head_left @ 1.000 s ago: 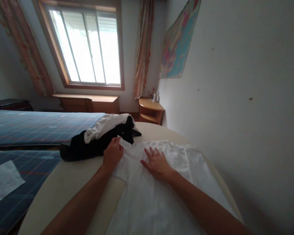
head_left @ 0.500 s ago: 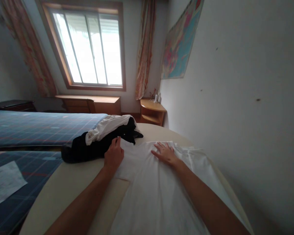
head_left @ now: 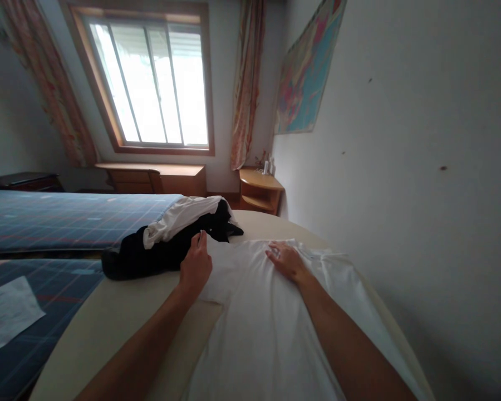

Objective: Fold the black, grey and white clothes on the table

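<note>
A white T-shirt (head_left: 250, 323) lies spread over the round cream table (head_left: 92, 328), with its sleeve toward the left. My left hand (head_left: 196, 264) is closed on the sleeve's edge, fingers pinched together. Near the shirt's far edge, my right hand (head_left: 287, 262) has its fingers bent and drawn in on the cloth, seemingly pinching it; the fingertips are partly hidden. Just beyond my left hand sits a heap of black clothing (head_left: 137, 253) with a white garment (head_left: 183, 214) on top.
Two blue plaid beds or mattresses (head_left: 79, 217) adjoin the table on the left, the nearer one bearing a sheet of paper (head_left: 8, 314). A white wall (head_left: 401, 223) runs along the right. A corner shelf (head_left: 261, 181) and a desk (head_left: 179, 175) stand at the back.
My right hand's fingers have gone from spread flat to bent inward, and the hand has shifted slightly right. My left hand keeps its pinch on the sleeve, almost unmoved.
</note>
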The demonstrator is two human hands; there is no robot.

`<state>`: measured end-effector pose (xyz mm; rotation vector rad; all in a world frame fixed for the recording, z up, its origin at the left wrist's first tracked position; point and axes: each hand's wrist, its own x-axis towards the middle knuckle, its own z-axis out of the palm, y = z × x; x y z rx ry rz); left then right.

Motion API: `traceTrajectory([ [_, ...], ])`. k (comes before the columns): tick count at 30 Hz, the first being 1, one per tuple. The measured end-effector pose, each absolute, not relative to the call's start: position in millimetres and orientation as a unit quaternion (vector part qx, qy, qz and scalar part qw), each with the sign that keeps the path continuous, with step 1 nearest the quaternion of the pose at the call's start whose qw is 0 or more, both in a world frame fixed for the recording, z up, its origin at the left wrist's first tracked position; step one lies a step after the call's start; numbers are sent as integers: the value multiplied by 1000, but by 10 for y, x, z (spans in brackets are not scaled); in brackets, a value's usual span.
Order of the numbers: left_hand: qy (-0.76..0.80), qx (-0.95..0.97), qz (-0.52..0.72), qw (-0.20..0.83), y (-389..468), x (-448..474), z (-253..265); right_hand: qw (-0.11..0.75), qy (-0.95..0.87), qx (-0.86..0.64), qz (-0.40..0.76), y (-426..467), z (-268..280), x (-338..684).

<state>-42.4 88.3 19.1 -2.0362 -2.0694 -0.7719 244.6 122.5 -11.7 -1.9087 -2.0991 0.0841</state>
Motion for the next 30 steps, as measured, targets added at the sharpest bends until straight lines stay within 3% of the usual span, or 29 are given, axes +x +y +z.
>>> traceTrajectory([
  [3,-695,-673,-247,61,916,-462,144,171,-691,-702,-7,1194,-103,2540],
  [8,-698,-667,-254,60,923,-466,145,71,-644,-761,40,1215,-183,2660],
  [12,-684,-673,-275,68,883,-411,216,42,-666,-740,81,1293,-170,2729],
  [20,-643,-691,-326,46,791,-331,407,84,-697,-710,53,1245,-189,2870],
  [25,-536,-748,-391,7,678,-223,530,112,-722,-682,12,1174,-197,2816],
  [30,-413,-834,-362,-55,420,64,507,105,-739,-666,9,1164,-169,2811],
])
